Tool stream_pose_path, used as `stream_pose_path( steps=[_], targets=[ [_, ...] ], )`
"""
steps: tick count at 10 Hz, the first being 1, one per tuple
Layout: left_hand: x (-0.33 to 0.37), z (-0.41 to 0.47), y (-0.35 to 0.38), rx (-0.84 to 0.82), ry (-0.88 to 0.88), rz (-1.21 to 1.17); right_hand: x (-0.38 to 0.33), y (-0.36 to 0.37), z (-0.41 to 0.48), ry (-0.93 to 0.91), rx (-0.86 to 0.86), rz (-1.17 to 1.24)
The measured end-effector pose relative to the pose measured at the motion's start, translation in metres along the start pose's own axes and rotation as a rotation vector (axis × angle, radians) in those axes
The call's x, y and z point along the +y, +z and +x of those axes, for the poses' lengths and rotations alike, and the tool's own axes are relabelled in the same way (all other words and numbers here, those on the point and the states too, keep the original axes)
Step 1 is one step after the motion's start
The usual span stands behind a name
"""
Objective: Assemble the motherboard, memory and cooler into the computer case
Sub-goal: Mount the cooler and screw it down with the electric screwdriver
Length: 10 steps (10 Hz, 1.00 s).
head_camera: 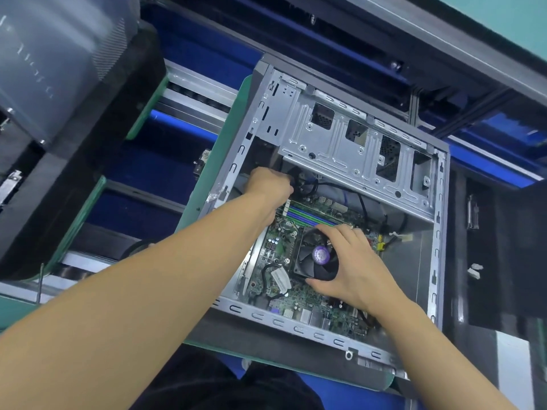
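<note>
Computer case (299, 328) lies open at centre frame, with the motherboard (276, 247) seated inside. Right hand (352, 261) grasps the cooler (318, 257) on the board, thumb and fingers round the fan frame. Left hand (270, 184), upper centre, reaches among black cables (297, 176). Its fingers are hidden, so I cannot tell its grip.

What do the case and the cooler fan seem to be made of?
Case: bare sheet metal, likely steel, matte silver, with stamped ribs and holes.
Fan: probably black plastic, with dull moulded blades and a glossy purple sticker on its hub.
</note>
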<state>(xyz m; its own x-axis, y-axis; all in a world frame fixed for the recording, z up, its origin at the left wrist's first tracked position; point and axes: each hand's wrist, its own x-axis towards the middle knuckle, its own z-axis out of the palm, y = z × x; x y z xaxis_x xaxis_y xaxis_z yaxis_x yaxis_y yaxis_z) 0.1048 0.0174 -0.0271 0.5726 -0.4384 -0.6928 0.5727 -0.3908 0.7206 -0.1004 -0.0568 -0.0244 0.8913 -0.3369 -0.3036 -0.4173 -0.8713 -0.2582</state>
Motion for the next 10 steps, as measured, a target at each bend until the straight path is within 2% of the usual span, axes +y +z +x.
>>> stream_pose_path(
  steps=[1, 4, 5, 7, 8, 9, 10],
  targets=[
    [0.000, 0.002, 0.003, 0.008, -0.003, -0.084, -0.001, 0.000, 0.000, -0.011, 0.008, 0.000],
    [0.005, -0.008, 0.001, 0.057, -0.051, -0.059, -0.006, 0.000, -0.001, -0.009, 0.023, 0.006],
    [0.006, -0.009, 0.000, 0.023, -0.025, -0.023, -0.006, 0.000, -0.001, 0.002, 0.018, 0.009],
    [0.000, -0.002, 0.003, 0.055, -0.050, 0.048, -0.007, 0.002, 0.002, 0.017, -0.036, -0.067],
    [-0.004, -0.002, 0.004, 0.046, 0.007, 0.208, -0.006, 0.001, 0.003, 0.029, -0.061, -0.079],
    [-0.010, -0.003, 0.002, 0.115, 0.054, 0.613, -0.004, -0.001, 0.004, 0.038, -0.089, -0.077],
    [-0.009, -0.011, 0.000, 0.282, 0.248, 1.045, -0.004, 0.002, 0.002, 0.046, -0.090, -0.068]
  ],
)
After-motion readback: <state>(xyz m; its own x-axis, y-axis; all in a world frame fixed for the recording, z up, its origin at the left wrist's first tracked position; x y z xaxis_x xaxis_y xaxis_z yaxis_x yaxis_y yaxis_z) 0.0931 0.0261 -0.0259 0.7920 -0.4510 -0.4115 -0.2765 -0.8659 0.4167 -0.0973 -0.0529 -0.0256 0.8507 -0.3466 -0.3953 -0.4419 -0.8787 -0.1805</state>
